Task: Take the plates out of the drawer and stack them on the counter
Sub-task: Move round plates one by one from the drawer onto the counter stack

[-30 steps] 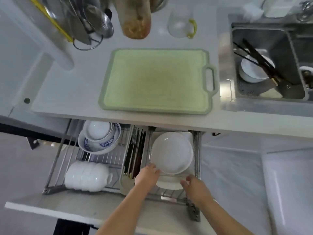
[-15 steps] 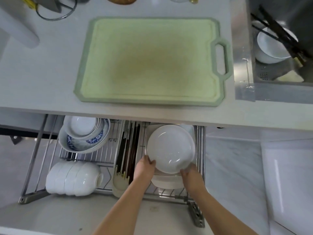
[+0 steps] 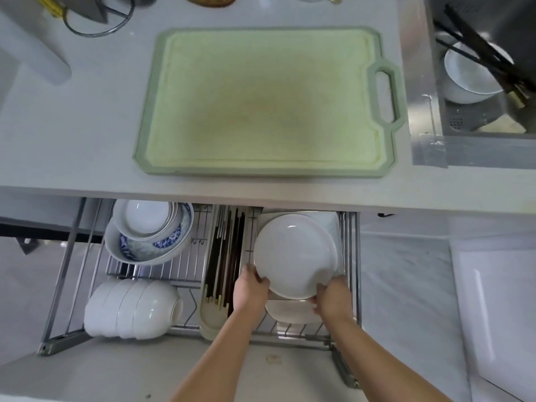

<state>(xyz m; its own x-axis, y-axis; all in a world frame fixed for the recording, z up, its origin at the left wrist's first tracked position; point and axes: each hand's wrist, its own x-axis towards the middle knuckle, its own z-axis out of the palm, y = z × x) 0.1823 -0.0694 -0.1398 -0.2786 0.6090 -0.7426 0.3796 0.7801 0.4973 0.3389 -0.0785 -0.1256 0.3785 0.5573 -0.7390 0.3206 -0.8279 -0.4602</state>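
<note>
A round white plate is held over the right side of the open wire drawer. My left hand grips its near-left rim and my right hand grips its near-right rim. Under it, another white plate shows at the front of the rack, and a squarish white dish peeks out behind. The grey counter runs above the drawer.
A green cutting board lies on the counter above the drawer. In the drawer are blue-patterned bowls, a row of white bowls and a chopstick tray. The sink at right holds a bowl and utensils.
Both hands closed on the plate's near rim and raised it off the stack. The camera moved closer and lower over the drawer.
</note>
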